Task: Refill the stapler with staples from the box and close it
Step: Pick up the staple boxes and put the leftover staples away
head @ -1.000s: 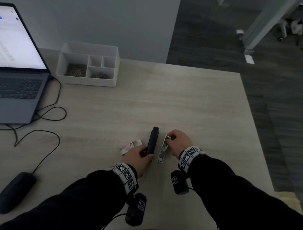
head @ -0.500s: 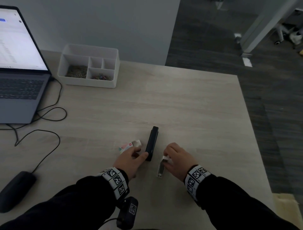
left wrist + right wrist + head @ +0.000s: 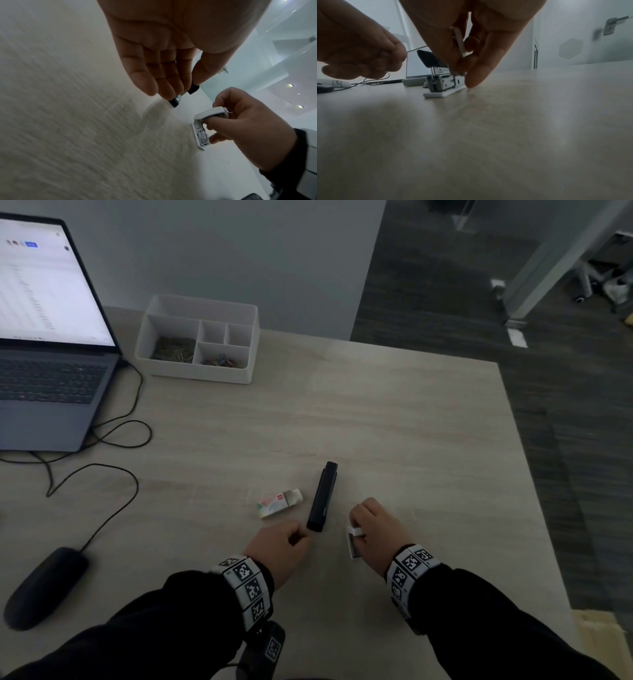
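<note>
My right hand pinches the raised lid of a small white stapler, whose base lies flat on the desk with its metal magazine exposed. A black stapler lies closed just to its left, pointing away from me. At that stapler's near end my left hand hovers with loosely curled fingers and nothing in them. The small staple box lies on its side left of the black stapler, with its end flap open.
An open laptop stands at the far left with cables trailing over the desk. A white organiser tray sits at the back, a dark mouse near left. The desk's right edge drops to the floor.
My right hand drew the white stapler toward me, away from the black one, and now holds its lid up. The left hand came off the black stapler's near end.
</note>
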Tool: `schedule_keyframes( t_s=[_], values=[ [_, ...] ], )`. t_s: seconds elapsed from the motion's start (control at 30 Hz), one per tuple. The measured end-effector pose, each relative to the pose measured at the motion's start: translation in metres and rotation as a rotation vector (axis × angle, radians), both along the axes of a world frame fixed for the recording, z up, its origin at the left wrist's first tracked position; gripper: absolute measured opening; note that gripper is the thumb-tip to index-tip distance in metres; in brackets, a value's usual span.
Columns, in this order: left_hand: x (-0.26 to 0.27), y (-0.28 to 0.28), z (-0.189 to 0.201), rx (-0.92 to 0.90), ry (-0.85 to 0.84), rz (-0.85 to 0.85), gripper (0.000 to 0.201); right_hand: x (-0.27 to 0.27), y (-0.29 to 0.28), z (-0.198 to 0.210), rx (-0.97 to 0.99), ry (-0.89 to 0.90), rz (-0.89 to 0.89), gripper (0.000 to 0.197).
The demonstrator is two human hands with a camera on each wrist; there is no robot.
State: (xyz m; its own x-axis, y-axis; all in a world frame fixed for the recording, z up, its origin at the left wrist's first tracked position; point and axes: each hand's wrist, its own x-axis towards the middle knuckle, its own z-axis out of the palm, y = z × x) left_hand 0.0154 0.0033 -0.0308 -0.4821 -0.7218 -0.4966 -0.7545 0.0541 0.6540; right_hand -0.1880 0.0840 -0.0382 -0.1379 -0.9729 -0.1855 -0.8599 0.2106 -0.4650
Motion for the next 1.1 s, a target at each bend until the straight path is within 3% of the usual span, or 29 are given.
schedule_keyframes(
  t_s=[0.13,0.27,0.37,0.6,0.8,0.93,1.1],
  values=[
    [-0.001,0.005,0.001,-0.003,0.013,-0.088,0.01,0.001,0.009,-0.004,0.011,-0.004,-0.03,0.033],
    [-0.011,0.016,0.007,0.022,-0.012,-0.328,0.025,0.004,0.012,0.002,0.067,-0.015,-0.041,0.017],
    [-0.017,0.023,0.01,0.059,-0.036,-0.395,0.031,0.005,0.016,0.005,0.095,-0.033,-0.009,0.01],
    [-0.033,0.037,0.004,0.103,-0.09,-0.471,0.045,0.005,0.037,0.012,0.048,-0.105,0.017,0.036],
    [-0.029,0.029,-0.005,0.129,-0.104,-0.351,0.036,0.0,0.046,0.008,0.053,-0.106,0.02,0.024],
    [-0.009,0.009,0.0,0.146,-0.059,-0.15,0.017,0.002,0.035,0.009,0.132,-0.101,-0.09,0.027],
    [0.014,-0.023,0.004,-0.066,-0.045,0.082,0.012,0.001,0.003,0.007,0.155,-0.084,-0.214,0.024]
  ],
)
